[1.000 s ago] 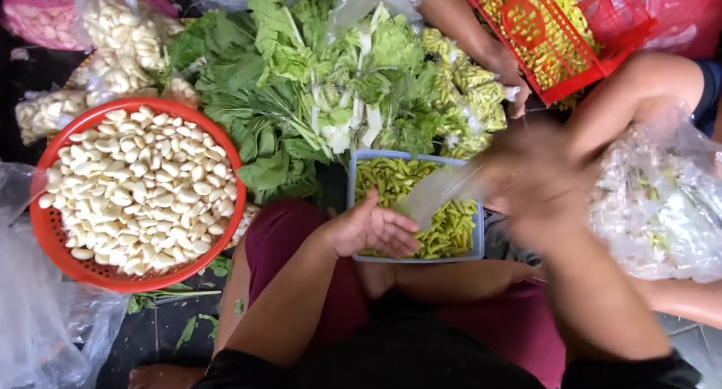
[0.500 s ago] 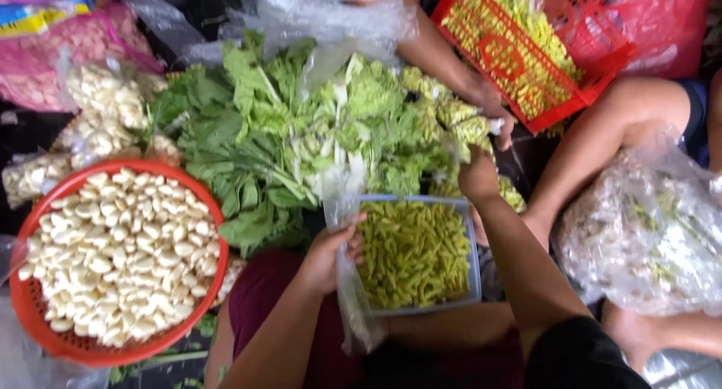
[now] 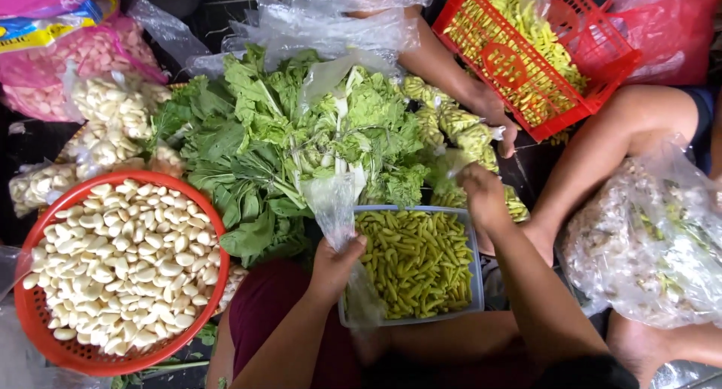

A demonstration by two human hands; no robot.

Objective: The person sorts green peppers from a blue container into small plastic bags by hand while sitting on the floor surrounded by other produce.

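My left hand grips a clear plastic bag at the left edge of a blue-rimmed tub full of small green chillies. The bag stands up above my fist and also hangs below it. My right hand is at the tub's far right corner, closed on something I cannot make out, beside small bagged bundles of greens.
A red basket of peeled garlic cloves sits at the left. Leafy greens are piled in the middle. Another person's hand holds a red crate of chillies at the top right; their bare leg and clear bags lie at the right.
My left hand has closed on the clear bag and lifted its mouth upright at the tub's left edge. My right hand has moved from the leafy pile to the tub's far right corner.
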